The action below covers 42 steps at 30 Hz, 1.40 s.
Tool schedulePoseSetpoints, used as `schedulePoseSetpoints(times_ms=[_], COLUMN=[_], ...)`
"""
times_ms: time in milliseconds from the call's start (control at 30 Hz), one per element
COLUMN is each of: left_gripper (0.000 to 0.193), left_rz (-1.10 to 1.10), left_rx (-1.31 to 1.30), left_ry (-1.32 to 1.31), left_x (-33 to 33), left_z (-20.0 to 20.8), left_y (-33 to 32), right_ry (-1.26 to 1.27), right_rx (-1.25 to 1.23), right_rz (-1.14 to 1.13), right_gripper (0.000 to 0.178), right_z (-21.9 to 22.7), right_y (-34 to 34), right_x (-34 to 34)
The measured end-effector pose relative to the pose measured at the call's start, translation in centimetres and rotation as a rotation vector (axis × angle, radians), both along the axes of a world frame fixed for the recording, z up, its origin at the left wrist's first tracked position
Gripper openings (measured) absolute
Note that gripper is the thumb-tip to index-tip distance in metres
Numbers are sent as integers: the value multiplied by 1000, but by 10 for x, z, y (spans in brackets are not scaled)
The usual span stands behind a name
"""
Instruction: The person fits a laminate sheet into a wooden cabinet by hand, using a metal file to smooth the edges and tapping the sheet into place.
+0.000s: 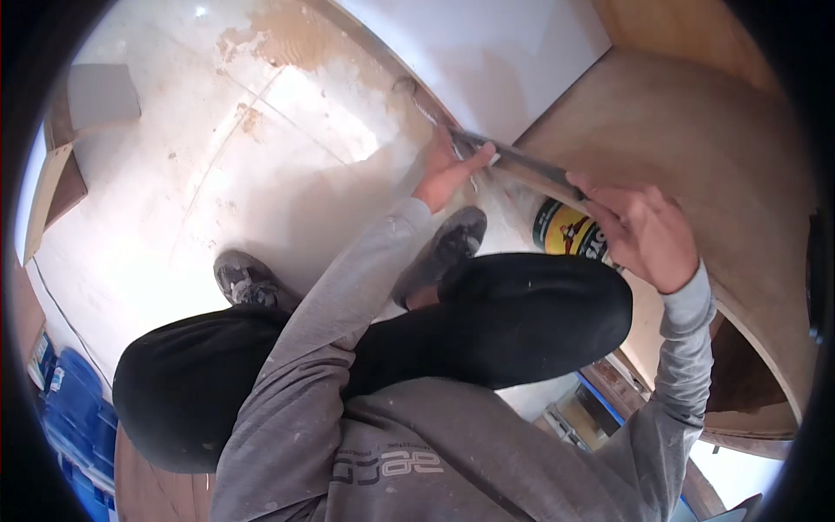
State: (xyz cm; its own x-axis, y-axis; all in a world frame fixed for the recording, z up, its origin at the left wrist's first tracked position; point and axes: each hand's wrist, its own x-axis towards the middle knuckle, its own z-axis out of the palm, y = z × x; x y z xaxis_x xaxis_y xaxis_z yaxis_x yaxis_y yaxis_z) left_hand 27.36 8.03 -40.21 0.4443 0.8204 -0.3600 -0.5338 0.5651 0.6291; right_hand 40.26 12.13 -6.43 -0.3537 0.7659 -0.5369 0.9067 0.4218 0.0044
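Observation:
A narrow, dark grey-brown strip (pixel 531 171) runs between my hands along the edge of a brown board (pixel 670 130). It is partly blurred, and I cannot tell whether it is attached to the board. My left hand (pixel 445 174) grips its far left end, thumb stretched along it. At the near right end, my right hand (pixel 648 230) has its fingers and thumb closed on the strip. Below the strip, beside my right hand, stands a can (pixel 564 228) with a green and yellow label, partly covered by that hand and my knee.
Beyond the strip rises a white panel (pixel 531 52). The pale floor (pixel 287 174) has brown stains at the back. At the far left sits a grey and brown box-like piece (pixel 100 96); blue plastic containers (pixel 74 396) are at the lower left. A curved wooden edge (pixel 757 348) lies right.

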Motion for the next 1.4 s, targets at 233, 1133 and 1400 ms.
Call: schedulePoseSetpoints(times_ms=[233, 1133, 1400], left_gripper=[138, 144, 134], left_rz=[318, 133, -13], left_rx=[-48, 17, 59], left_ry=[340, 372, 145], left_x=[17, -2, -27], left_z=[33, 9, 9], left_y=[-4, 12, 26], right_ry=[-56, 35, 151], right_rx=[15, 86, 128], right_rz=[-136, -62, 109], right_gripper=[36, 33, 38], right_z=[37, 15, -10], right_y=[4, 8, 9], right_x=[-36, -34, -6])
